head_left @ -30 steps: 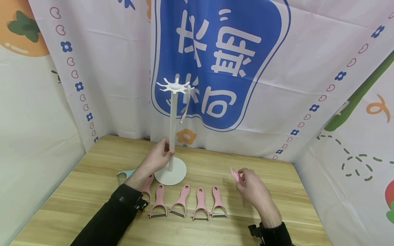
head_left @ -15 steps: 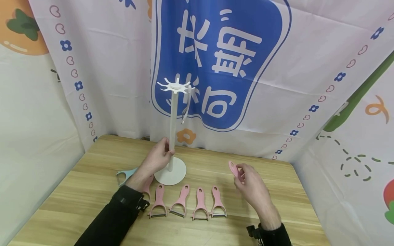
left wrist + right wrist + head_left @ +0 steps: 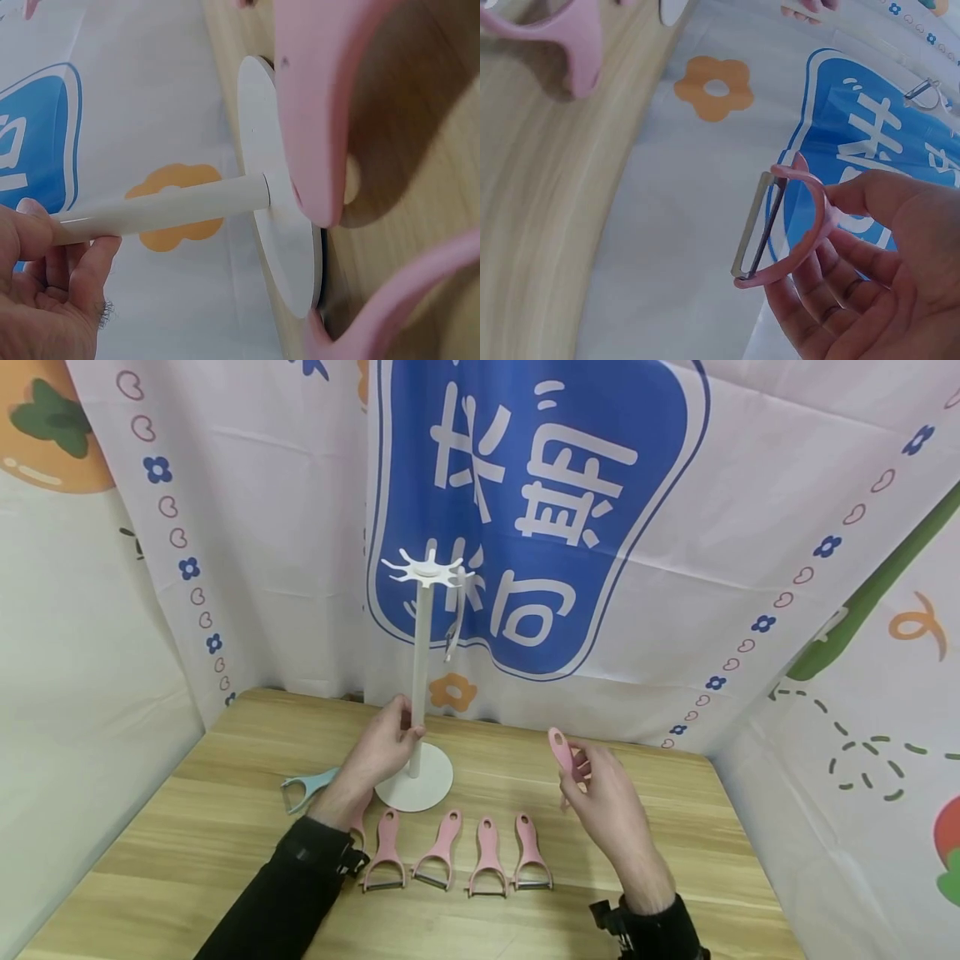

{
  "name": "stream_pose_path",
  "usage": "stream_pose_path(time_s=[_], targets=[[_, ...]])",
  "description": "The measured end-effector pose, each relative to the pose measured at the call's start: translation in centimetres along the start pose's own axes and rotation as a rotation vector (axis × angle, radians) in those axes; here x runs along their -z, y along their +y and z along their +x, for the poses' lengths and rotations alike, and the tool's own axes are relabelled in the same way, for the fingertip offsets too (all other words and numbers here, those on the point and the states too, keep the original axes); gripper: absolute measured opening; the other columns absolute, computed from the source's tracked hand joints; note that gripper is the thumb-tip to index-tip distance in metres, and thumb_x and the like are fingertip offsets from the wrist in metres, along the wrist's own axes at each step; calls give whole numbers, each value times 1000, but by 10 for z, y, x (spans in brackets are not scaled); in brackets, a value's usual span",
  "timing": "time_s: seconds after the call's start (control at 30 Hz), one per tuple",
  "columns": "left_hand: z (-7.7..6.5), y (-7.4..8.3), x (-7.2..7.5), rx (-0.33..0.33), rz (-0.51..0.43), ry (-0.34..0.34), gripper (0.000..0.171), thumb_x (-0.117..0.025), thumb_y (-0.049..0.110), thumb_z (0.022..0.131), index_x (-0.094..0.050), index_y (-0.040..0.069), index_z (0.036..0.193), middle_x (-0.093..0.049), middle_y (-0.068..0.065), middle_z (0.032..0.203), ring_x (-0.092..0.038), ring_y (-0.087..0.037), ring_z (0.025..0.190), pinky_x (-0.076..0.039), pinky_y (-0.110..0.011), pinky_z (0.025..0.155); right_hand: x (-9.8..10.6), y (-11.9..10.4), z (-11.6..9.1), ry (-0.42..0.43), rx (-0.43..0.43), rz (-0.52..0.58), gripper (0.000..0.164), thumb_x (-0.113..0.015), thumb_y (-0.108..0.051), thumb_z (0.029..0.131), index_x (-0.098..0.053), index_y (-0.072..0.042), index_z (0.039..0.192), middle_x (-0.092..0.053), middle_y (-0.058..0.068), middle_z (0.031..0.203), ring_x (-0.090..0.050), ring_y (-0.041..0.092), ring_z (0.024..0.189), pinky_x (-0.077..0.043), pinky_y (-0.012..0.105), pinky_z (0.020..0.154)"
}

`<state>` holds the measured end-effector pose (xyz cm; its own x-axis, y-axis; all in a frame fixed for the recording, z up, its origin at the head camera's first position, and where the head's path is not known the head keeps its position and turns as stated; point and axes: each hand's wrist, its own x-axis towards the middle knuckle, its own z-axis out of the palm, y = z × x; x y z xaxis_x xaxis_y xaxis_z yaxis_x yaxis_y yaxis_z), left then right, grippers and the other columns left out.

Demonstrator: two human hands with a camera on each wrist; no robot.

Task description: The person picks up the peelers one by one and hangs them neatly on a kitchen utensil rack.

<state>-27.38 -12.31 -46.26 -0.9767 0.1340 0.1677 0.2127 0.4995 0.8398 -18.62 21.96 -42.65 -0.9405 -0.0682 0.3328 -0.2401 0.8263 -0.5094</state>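
We see the left hand [image 3: 385, 745] w/ thumb & fingers curled round a white stand [image 3: 422, 672], low on its pole. Stand is upright on the wood table [image 3: 172, 860], far side, left of centre. A pale peeler [image 3: 457, 622] hangs off a right-side hook up top.

Right hand [image 3: 609, 806], farther right, pinches a pink peeler [image 3: 560, 748] btwn thumb & bent fingers, clear of the table; handle end's up, & the right wrist view shows the blade sticking out past the fingers.

Near side of the base we've got four more pink peelers [image 3: 445, 839] in a row, handles far, blades near. Another pink one [image 3: 362, 818] is partly hidden by the left forearm; a lt. blue peeler [image 3: 311, 783] lies just left of it.
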Motion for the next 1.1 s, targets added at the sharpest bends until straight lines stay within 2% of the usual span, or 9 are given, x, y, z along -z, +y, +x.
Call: stream_pose_path(time_s=[0.37,0.47,0.7,0.83,1.1], targets=[[0,0,0,16,-9,11,17,-58,10,105,-50,5,119,-63,-16,115,-64,-31,108,-56,-50,95,5,-29,12,106,30,79,50,-73,-17,92,-60,-11,140,-62,-4,110,-61,10,95,-60,33,80],[-1,1,1,23,-4,12,18,-58,10,105,-50,5,120,-62,-16,117,-64,-31,110,-55,-50,96,8,-35,16,140,53,107,50,-73,-17,93,-59,-10,140,-62,-3,109,-62,12,95,-61,36,81],[-1,2,2,14,7,8,18,-59,10,105,-51,4,120,-62,-16,117,-63,-32,110,-55,-51,96,16,-50,24,213,115,182,50,-74,-14,94,-59,-9,141,-63,0,109,-62,13,97,-60,32,84],[1,1,1,18,0,2,18,-59,11,105,-50,5,120,-62,-15,116,-63,-31,109,-55,-50,96,20,-58,30,253,158,184,49,-74,-15,94,-59,-9,140,-63,1,109,-63,13,98,-60,30,84],[0,0,1,24,-11,-4,19,-59,12,105,-51,5,120,-62,-15,117,-63,-31,110,-54,-52,97,26,-74,37,274,167,211,49,-74,-15,95,-59,-11,141,-61,0,110,-63,12,98,-60,30,85]])
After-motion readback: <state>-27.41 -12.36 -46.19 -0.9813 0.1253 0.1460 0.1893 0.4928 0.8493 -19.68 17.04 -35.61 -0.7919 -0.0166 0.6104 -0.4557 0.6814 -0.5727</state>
